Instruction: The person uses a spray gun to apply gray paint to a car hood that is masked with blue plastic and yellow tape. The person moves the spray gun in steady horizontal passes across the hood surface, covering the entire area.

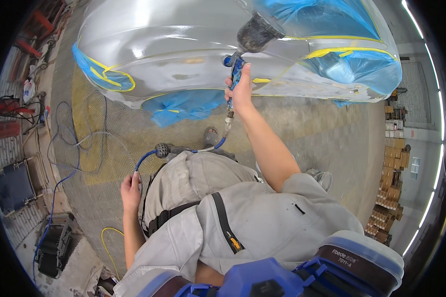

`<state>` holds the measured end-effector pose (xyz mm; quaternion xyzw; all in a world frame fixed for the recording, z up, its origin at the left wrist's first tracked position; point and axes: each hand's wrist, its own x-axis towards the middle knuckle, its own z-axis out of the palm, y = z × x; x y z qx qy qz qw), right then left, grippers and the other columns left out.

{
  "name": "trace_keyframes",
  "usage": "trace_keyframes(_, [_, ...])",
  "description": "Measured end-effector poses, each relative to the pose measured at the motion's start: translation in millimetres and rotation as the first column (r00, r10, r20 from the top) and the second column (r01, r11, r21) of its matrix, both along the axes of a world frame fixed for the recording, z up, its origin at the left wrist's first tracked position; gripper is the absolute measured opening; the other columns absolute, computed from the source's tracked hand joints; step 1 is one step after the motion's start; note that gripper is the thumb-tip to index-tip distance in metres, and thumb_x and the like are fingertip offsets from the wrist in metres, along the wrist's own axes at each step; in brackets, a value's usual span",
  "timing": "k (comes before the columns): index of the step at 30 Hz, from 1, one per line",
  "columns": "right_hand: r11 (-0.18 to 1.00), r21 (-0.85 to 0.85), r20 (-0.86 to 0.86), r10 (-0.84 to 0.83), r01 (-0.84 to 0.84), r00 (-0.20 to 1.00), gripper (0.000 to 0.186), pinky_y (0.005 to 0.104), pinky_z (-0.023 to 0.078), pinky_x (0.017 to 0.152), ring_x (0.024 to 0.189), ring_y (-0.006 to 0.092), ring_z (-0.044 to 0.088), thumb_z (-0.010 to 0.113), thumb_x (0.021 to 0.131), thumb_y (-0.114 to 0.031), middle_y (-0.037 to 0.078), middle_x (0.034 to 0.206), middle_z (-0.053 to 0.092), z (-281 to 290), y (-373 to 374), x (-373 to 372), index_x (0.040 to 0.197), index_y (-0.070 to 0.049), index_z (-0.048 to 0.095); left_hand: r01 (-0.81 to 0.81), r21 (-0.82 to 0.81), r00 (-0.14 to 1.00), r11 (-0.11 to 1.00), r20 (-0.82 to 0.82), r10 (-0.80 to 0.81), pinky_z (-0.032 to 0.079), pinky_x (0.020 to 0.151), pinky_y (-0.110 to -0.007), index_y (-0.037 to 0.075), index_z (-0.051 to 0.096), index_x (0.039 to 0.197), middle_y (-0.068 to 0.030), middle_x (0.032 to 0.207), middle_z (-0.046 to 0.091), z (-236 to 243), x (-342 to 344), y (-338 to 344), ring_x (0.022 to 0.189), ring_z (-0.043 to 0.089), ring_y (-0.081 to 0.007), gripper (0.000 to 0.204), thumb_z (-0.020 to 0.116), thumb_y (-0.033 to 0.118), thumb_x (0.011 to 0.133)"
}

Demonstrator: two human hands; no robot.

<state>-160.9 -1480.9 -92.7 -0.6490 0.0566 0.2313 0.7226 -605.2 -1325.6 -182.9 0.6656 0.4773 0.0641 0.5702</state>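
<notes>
My right hand (241,89) is closed on the handle of a blue spray gun (235,70), held upright with its dark cup (257,35) over a silver-grey car body (168,47). A fitting joins the gun to a blue and grey hose (218,144), which runs past my waist. My left hand (131,190), low at my left side, is closed on the hose. Blue film (338,69) edged with yellow tape covers parts of the car at both ends, and loose blue sheeting (183,106) hangs below it.
Looped hoses (77,143) lie on the patterned floor (99,193) at the left, beside equipment along the wall and a black case (54,250). A round metal container (323,180) stands by my right side. Stacked cardboard boxes (391,193) line the right side. A blue respirator (262,277) shows at the lower edge.
</notes>
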Motion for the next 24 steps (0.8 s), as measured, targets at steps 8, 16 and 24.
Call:
trace_keyframes(8, [0.994,-0.012,0.025,0.109,-0.108,0.994,0.068,0.0304,0.034,0.041,0.046,0.0116,0.038,0.034,0.098,-0.076,0.003,0.076,0.053,-7,36,-21,0.103,-0.011,0.051,-0.096,-0.055,0.994,0.994,-0.054,0.093,0.033,0.058,-0.027,0.004,0.056,0.075,0.0043,0.066,0.043,3,-25,13,0.064,0.037,-0.0072,0.04,0.059,0.031,0.104])
trace_keyframes(16, [0.982,-0.039,-0.023,0.184,-0.184,0.983,0.07,0.0302,0.035,0.042,0.047,0.0116,0.038,0.032,0.098,-0.077,0.002,0.076,0.052,-16,75,-42,0.102,-0.01,0.051,-0.159,-0.048,0.987,0.986,-0.024,0.158,0.026,0.049,-0.025,0.008,0.055,0.076,0.0072,0.06,0.039,-1,-50,14,0.053,0.033,-0.0039,0.039,0.057,0.034,0.105])
trace_keyframes(24, [0.966,0.009,-0.004,0.259,-0.259,0.966,0.072,0.0303,0.035,0.042,0.047,0.012,0.038,0.031,0.098,-0.077,0.003,0.076,0.052,-32,119,-68,0.104,-0.008,0.052,-0.274,-0.091,0.958,0.958,-0.109,0.263,0.027,0.052,-0.026,0.007,0.055,0.076,0.0068,0.063,0.038,19,-81,21,0.057,0.032,-0.0047,0.039,0.057,0.032,0.105])
